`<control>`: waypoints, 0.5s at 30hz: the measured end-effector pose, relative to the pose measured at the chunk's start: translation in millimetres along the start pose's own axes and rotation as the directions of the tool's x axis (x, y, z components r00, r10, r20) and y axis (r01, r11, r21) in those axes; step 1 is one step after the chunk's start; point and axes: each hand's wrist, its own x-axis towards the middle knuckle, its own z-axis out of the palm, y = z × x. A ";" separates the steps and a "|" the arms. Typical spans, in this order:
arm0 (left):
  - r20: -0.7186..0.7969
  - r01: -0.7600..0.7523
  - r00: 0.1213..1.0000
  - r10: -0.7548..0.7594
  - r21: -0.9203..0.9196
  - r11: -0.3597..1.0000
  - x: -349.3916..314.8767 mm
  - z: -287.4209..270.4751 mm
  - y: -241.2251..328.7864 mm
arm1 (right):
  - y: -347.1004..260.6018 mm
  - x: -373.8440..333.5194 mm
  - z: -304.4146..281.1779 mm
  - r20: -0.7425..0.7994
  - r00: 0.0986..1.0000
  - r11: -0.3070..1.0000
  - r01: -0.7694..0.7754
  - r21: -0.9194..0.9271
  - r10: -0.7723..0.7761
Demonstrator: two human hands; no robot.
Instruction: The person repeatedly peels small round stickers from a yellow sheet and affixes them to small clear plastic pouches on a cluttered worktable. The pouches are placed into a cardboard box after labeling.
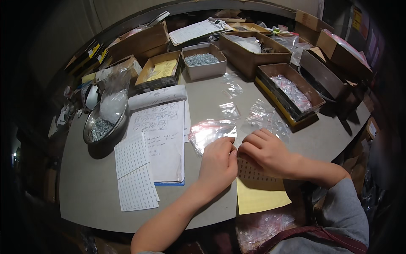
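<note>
By the far end of the yellow sheet [262,199], my left hand [219,158] and right hand [267,154] curl their fingers; any pinched item is hidden. I should keep both steady.

The left grip [220,158] and right grip [268,152] are side by side above the bench [203,211]. From beneath the right grip, a label sheet [262,199] extends toward the person. Just beyond the left grip lie flat bags [213,131]; beyond the right grip, small bags [264,116]. Left of the left grip are a clipboard [169,142], then label strips [137,178] overlapping its near-left side, with a bowl [119,122] farther left and beyond. An open box [277,102] holding packets [292,91] stands beyond and right of the right grip.
</note>
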 end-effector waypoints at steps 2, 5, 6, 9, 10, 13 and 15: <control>-0.016 -0.016 1.000 0.016 0.022 1.000 -1.7 0.2 -0.6 | -1.4 -3.5 0.6 0.011 0.996 0.991 0.086 -0.105 -0.086; -0.027 -0.032 0.999 0.033 0.041 0.999 -2.5 0.8 -1.2 | 4.5 -3.5 6.0 0.009 0.997 0.996 0.083 -0.037 -0.083; -0.028 -0.038 0.999 0.039 0.044 0.998 -2.4 1.3 -1.4 | 8.7 -2.0 7.6 0.005 0.998 0.998 0.059 0.022 -0.059; 0.000 -0.024 1.000 0.024 0.085 0.996 -3.6 6.4 -5.2 | 28.7 15.3 5.0 0.062 0.971 0.832 -0.232 0.504 0.233; 0.039 -0.062 0.998 0.057 0.139 0.988 -5.5 9.0 -10.1 | 38.8 26.9 5.1 0.112 0.950 0.802 -0.306 0.513 0.291; 0.166 -0.134 0.982 0.094 0.246 0.960 -7.9 14.0 -17.4 | 67.6 51.9 21.6 0.350 0.854 0.716 -0.516 0.470 0.385; 0.227 -0.087 0.974 0.025 0.267 0.960 -8.4 8.2 -12.2 | 71.9 65.8 32.3 0.358 0.873 0.791 -0.464 0.398 0.331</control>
